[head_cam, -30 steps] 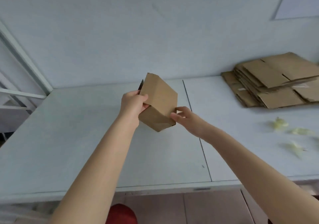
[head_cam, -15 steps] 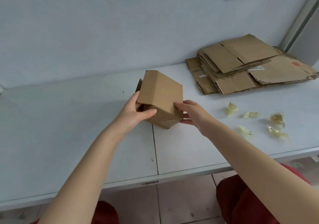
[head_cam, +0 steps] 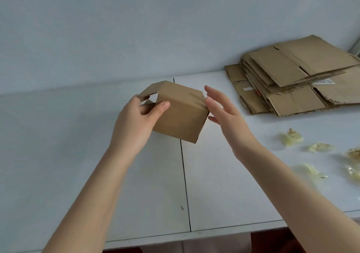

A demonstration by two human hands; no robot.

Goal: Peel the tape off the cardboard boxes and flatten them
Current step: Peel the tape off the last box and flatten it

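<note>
A: Whereabouts of the box (head_cam: pixel 181 116)?

B: Held up over the counter (head_cam: pixel 78 155), roughly above the seam (head_cam: pixel 185 174) between two panels. Tilted, lowest corner toward the near side. Apparently clear of the surface.

A: And the left hand (head_cam: pixel 134 128)?

B: Gripping the left end of the box. Thumb (head_cam: pixel 161 105) pressed on the near face, the rest curled round behind at the open end, next to a loose flap (head_cam: pixel 150 91).

A: And the right hand (head_cam: pixel 228 116)?

B: Holding nothing. Fingers (head_cam: pixel 216 94) straight and spread, just beside the right edge of the box. Touching or not: cannot tell.

A: Any tape on the box itself?

B: Too blurred to say.

A: Elsewhere on the counter?

B: Stack of flattened boxes (head_cam: pixel 292 81) at the far right, pushed back near the wall (head_cam: pixel 136 28). Several layers, edges uneven, a pale label showing on one sheet. Nearer, a scatter of crumpled tape scraps (head_cam: pixel 292 138), yellowish and clear, well apart from the held box and lying to the right of the right forearm.
</note>
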